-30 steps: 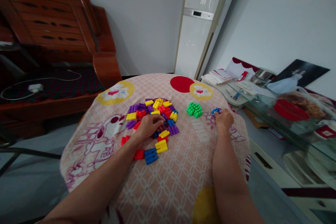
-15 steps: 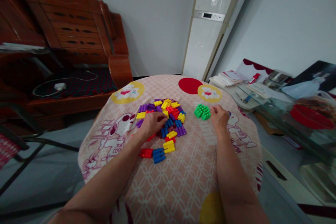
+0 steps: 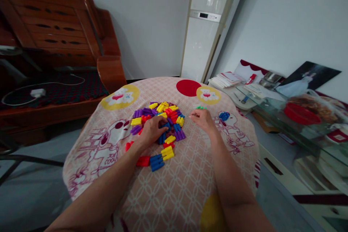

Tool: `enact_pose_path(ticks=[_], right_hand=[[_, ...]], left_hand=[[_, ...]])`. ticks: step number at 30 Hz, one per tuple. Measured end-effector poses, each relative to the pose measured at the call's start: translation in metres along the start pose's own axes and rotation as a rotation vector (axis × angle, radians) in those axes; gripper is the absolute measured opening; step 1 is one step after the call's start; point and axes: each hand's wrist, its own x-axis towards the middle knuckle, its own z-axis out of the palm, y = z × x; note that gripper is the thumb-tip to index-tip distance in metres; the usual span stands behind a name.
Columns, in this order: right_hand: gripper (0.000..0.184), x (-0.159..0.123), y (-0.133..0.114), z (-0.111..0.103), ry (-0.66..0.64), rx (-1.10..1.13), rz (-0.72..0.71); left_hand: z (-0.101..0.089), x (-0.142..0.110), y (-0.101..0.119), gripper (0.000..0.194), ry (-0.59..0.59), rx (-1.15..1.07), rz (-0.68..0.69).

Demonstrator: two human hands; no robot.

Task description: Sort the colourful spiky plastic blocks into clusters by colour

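My left hand [image 3: 152,131] reaches over a pile of plastic toy building blocks. Its thumb and fingers close around a blue block [image 3: 167,126] at the pile's right part. My right hand [image 3: 202,119] is in the air right of the pile, fingers loosely bent and apart, with nothing visible in them. Behind it the green blocks [image 3: 201,107] are mostly hidden. To its right a blue block [image 3: 224,116] lies alone on the tablecloth. The pile also has purple blocks [image 3: 179,135], red blocks [image 3: 173,115] and yellow blocks [image 3: 170,139].
The round table has a patterned cloth [image 3: 179,188]. Nearer me lie a red block [image 3: 143,161], a blue block [image 3: 157,162] and a yellow block [image 3: 167,153]. A wooden bench [image 3: 54,36] stands left, a glass shelf [image 3: 274,110] with a red basket [image 3: 301,113] right.
My right hand has moved left, away from the spot where a blue block now shows, and covers most of the green blocks. My left hand stays at the pile. The view has turned slightly right.
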Motion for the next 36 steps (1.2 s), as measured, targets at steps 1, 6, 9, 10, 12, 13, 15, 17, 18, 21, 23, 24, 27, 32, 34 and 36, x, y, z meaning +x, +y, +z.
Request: enact_pose_path(ticks=[1,6,9,10,12,13,15,17,18,21,23,24,27,32,34,36], right_hand=[[0.017,-0.001,-0.007,0.004,-0.070,0.057,-0.013],[0.024,-0.005,-0.032,0.022,-0.296,0.190,-0.113],[0.023,-0.007,-0.037,0.027,-0.329,0.238,-0.087],[0.020,-0.007,-0.038,0.028,-0.330,0.282,-0.055],[0.016,-0.006,-0.039,0.027,-0.297,0.387,0.009],[0.017,-0.005,-0.039,0.025,-0.262,0.431,0.033],[0.021,-0.003,-0.035,0.015,-0.162,0.491,0.069],[0.027,-0.001,-0.026,-0.002,-0.036,0.523,0.114],[0.030,0.000,-0.019,-0.013,0.034,0.529,0.147],[0.033,-0.005,0.013,-0.052,0.280,0.434,0.249],[0.029,-0.012,0.038,-0.076,0.414,0.259,0.322],[0.026,-0.016,0.050,-0.086,0.476,0.133,0.366],[0.017,-0.028,0.078,-0.104,0.531,-0.254,0.433],[0.009,-0.035,0.091,-0.102,0.453,-0.572,0.420],[0.008,-0.033,0.091,-0.097,0.434,-0.595,0.433],[0.007,-0.031,0.091,-0.093,0.425,-0.605,0.440]], left_hand=[[0.001,0.000,0.002,0.024,-0.003,-0.095,-0.019],[0.006,-0.003,0.016,0.034,-0.053,-0.647,-0.117],[0.007,-0.005,0.024,0.038,-0.044,-0.753,-0.129],[0.006,-0.005,0.026,0.039,-0.045,-0.763,-0.126],[0.006,-0.006,0.028,0.040,-0.056,-0.769,-0.117],[0.006,-0.006,0.029,0.041,-0.070,-0.766,-0.115],[0.006,-0.006,0.029,0.042,-0.094,-0.752,-0.117],[0.006,-0.006,0.027,0.043,-0.110,-0.729,-0.126],[0.006,-0.006,0.025,0.042,-0.117,-0.723,-0.134],[0.007,-0.006,0.020,0.040,-0.141,-0.727,-0.165],[0.008,-0.006,0.018,0.040,-0.153,-0.733,-0.177],[0.009,-0.006,0.017,0.040,-0.157,-0.736,-0.179],[0.010,-0.005,0.018,0.040,-0.172,-0.744,-0.182],[0.010,-0.006,0.023,0.039,-0.189,-0.732,-0.193],[0.010,-0.006,0.023,0.039,-0.196,-0.728,-0.198],[0.010,-0.006,0.022,0.038,-0.198,-0.722,-0.198]])
